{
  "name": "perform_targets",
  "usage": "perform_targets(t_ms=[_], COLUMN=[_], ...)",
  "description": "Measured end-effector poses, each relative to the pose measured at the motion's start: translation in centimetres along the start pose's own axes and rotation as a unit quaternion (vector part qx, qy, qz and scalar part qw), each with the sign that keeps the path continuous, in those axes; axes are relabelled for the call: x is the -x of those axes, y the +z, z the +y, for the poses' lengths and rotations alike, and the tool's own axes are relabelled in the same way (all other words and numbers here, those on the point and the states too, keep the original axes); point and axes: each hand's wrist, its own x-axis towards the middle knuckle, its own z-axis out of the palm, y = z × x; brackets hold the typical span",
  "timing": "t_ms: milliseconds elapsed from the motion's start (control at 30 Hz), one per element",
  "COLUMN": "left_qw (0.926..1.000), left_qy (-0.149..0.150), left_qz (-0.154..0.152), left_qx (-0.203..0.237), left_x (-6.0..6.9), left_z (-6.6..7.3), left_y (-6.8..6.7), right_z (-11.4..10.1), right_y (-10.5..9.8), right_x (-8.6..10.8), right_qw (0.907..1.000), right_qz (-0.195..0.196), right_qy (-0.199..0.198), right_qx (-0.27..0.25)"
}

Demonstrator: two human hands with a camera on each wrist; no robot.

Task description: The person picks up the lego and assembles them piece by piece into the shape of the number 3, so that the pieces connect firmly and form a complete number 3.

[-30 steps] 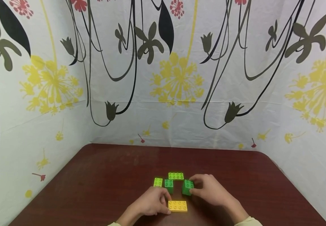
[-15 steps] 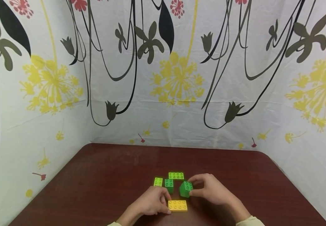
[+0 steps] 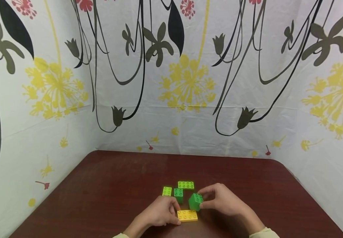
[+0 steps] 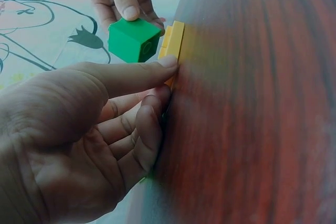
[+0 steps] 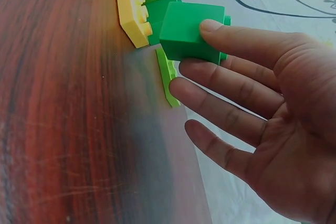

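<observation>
A yellow brick (image 3: pixel 187 216) is lying studs-up on a dark reddish-brown table (image 3: pixel 248 178), and a person's left hand (image 3: pixel 161 211) is pinching its left end between thumb and fingers. Just beyond the yellow brick's right end, the right hand (image 3: pixel 219 200) is pinching a green brick (image 3: pixel 195 202) between its thumb and fingers, the remaining fingers reaching out loosely. This held brick is tilting and hovering above the table, very near the yellow brick; whether the two are touching is hard to tell. A second green brick (image 3: pixel 178 195) is standing beyond the yellow brick's left end, apart from it. A short lime brick (image 3: pixel 167 191) is sitting farther beyond and to the left, while a long lime brick (image 3: pixel 185 185) is lying farthest beyond the yellow brick's middle. Well past the yellow brick, a white cloth (image 3: pixel 278 125) printed with flowers is hanging behind the table.
</observation>
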Motion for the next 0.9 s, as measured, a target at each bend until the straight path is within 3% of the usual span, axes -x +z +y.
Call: perform_targets(t_ms=[900], left_qw=[1.0], left_qy=[0.0], left_qz=[-0.008], left_qx=[0.004], left_x=[0.05], left_z=[-0.1], left_y=[-0.04], right_z=[-0.16], right_y=[0.61], right_x=[0.01], right_qw=[0.9995], right_qz=[-0.023], right_qy=[0.01], right_qx=[-0.018])
